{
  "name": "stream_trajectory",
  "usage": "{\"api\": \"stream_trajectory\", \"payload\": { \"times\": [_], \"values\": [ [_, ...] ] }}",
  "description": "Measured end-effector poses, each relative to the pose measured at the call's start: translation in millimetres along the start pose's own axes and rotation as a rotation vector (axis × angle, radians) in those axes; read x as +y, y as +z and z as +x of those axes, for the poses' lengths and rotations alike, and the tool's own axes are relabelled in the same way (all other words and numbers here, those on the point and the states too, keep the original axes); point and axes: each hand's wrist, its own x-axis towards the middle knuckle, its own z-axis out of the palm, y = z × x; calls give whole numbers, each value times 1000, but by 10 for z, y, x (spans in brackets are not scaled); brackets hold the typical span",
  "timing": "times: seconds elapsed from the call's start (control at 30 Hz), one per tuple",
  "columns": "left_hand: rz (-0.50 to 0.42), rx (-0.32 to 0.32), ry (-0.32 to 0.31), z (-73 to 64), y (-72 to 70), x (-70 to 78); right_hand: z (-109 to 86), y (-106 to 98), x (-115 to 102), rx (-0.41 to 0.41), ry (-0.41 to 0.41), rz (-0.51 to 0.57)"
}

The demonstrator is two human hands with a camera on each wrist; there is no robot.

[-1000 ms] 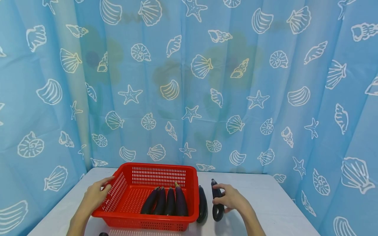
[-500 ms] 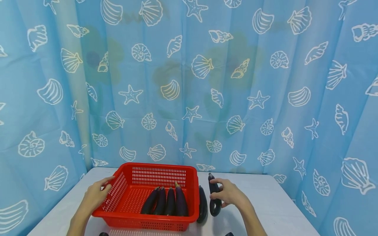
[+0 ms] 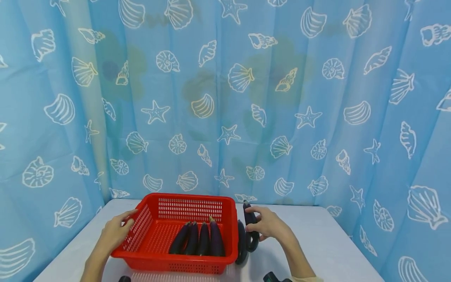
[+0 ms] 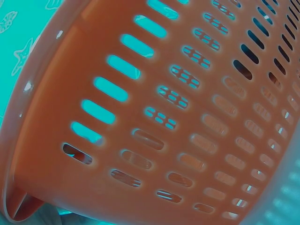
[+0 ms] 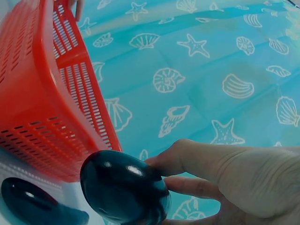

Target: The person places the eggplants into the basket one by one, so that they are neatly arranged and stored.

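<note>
My right hand (image 3: 269,224) holds a dark purple eggplant (image 3: 251,235) between thumb and fingers, just right of a red plastic basket (image 3: 176,257). In the right wrist view the glossy round end of this eggplant (image 5: 124,187) faces the camera. A second eggplant (image 3: 241,244) lies on the table against the basket's right side, partly behind the held one. Several eggplants (image 3: 203,239) lie side by side inside the basket's right half. My left hand (image 3: 114,234) grips the basket's left rim. Only the basket's slotted wall (image 4: 117,112) fills the left wrist view; the left hand is out of that frame.
The basket stands on a white-covered table (image 3: 310,239). A blue curtain (image 3: 225,117) with white shell prints hangs behind and at both sides. Small dark objects (image 3: 271,277) show at the bottom edge near each forearm.
My right hand has lifted the eggplant and carried it left and away from me, toward the basket's right rim. The left hand and the basket have stayed put.
</note>
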Motion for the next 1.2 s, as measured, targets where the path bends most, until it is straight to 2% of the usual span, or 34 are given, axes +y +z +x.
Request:
{"api": "stream_trajectory", "payload": {
  "times": [0.23,0.47,0.7,1.2],
  "values": [
    [2,14,29,-19,-11,-6,21,27,-134,-3,-20,-28],
    [-19,17,50,24,-50,77,95,-21,-292,-9,-42,-55],
    [-9,-14,18,-52,-40,53,77,30,-374,-62,-28,-62],
    [2,-8,8,-41,-54,74,118,130,-549,-119,-47,-47]
  ]
}}
